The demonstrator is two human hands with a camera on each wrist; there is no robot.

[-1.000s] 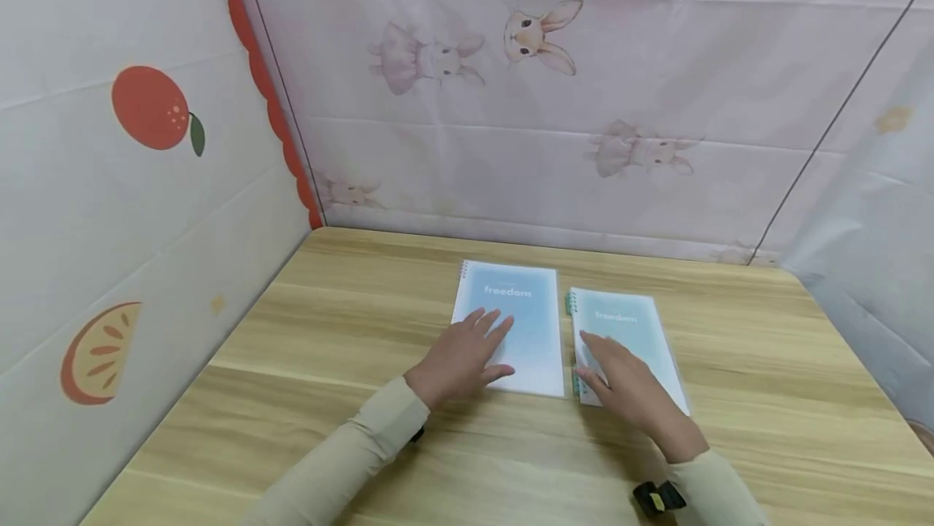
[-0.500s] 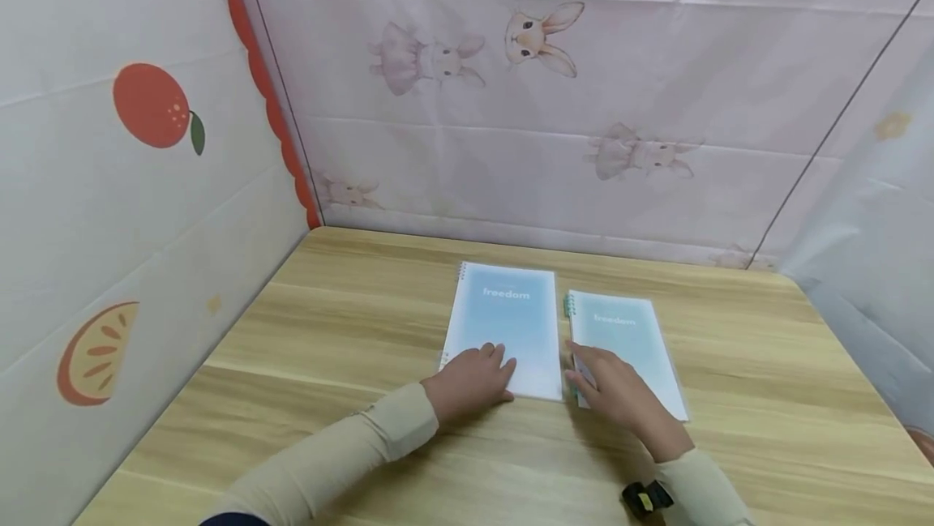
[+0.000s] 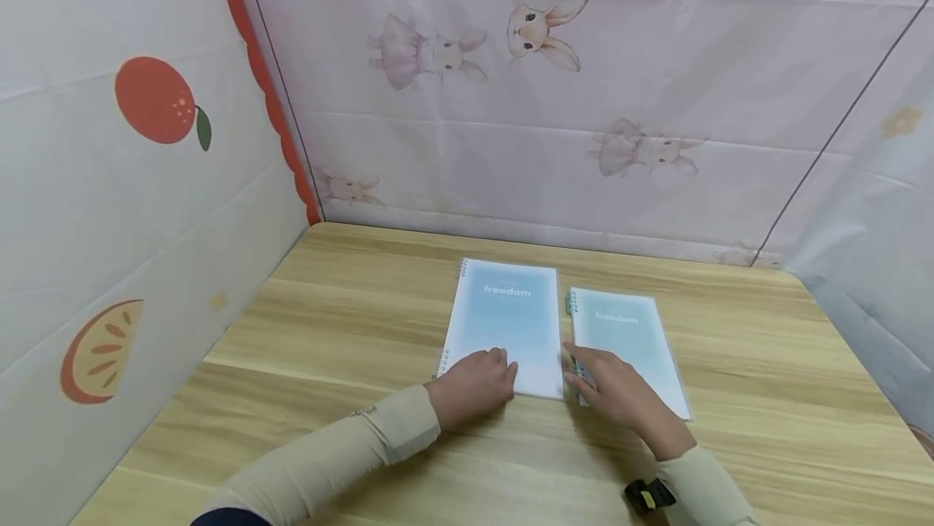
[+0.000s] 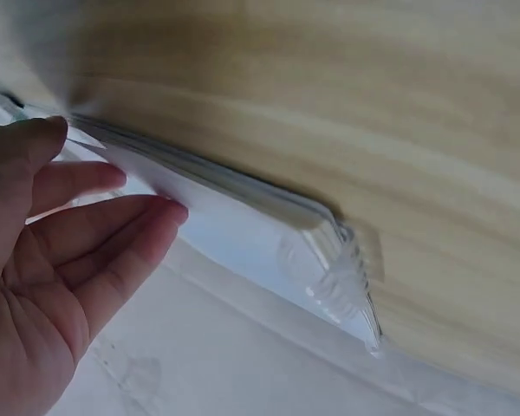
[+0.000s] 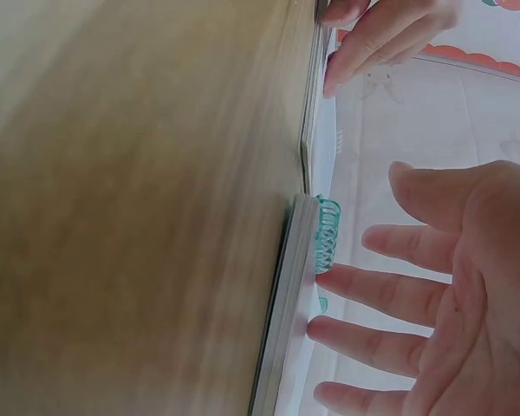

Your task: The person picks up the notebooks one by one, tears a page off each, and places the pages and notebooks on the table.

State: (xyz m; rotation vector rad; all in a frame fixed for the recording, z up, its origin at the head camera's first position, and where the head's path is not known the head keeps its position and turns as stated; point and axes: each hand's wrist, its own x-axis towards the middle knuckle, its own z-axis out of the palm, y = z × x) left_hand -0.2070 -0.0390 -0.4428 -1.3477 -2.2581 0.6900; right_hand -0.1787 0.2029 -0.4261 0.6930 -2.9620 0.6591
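Observation:
Two spiral-bound notebooks lie side by side on the wooden table. The larger blue notebook has a clear spiral along its left side and "freedom" on its cover. My left hand is at its near edge. In the left wrist view the bent fingers rest on the cover and the thumb is at the page edge, pinching it. The smaller pale green notebook, with a green spiral, lies to the right. Over its spiral side rests my right hand, fingers fairly straight, fingertips touching the cover.
The wooden table ends at a pink rabbit-print backdrop behind and a white fruit-print sheet on the left. A black band is by the right wrist. A narrow gap separates the notebooks.
My left hand has drawn back from the middle of the blue cover to its near edge, its spread fingers now bent. My right hand has shifted slightly left, toward the green spiral.

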